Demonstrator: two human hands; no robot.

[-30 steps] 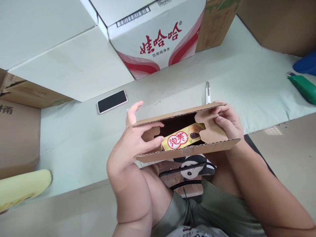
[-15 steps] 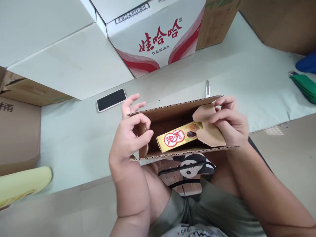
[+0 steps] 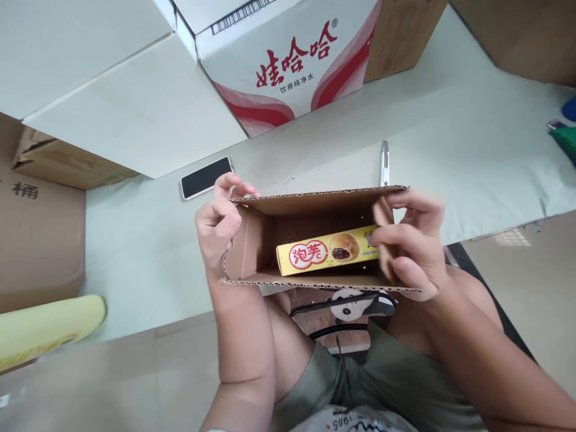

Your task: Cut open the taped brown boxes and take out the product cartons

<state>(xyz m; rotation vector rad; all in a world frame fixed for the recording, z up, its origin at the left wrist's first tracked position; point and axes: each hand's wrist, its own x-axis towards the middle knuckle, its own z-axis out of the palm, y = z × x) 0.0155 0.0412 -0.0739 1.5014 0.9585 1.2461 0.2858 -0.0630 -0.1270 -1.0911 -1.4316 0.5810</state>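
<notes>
An opened cardboard box (image 3: 317, 203) is held above my lap, its long sides ending in bare corrugated edges. Inside lies a yellow cream puff box (image 3: 330, 251), slightly tilted, with red lettering and a picture of a puff. My left hand (image 3: 220, 219) has its fingers curled round the left end, where the short flap (image 3: 236, 252) leans outward. At the other end, my right hand (image 3: 416, 243) grips the right flap (image 3: 384, 237), which stands nearly on edge and hides the tip of the yellow box. Those right fingers are somewhat blurred.
A phone (image 3: 207, 177) and a white utility knife (image 3: 384, 163) lie on the pale green tabletop (image 3: 148, 252). Large cartons (image 3: 297, 72) line the back. A yellow rounded object (image 3: 54, 327) is at the left, a green-handled tool (image 3: 564, 143) at the right.
The left flap has swung outward, and my left hand has shifted left with it. My right hand has raised the right flap, uncovering more of the yellow box. The view has shifted slightly.
</notes>
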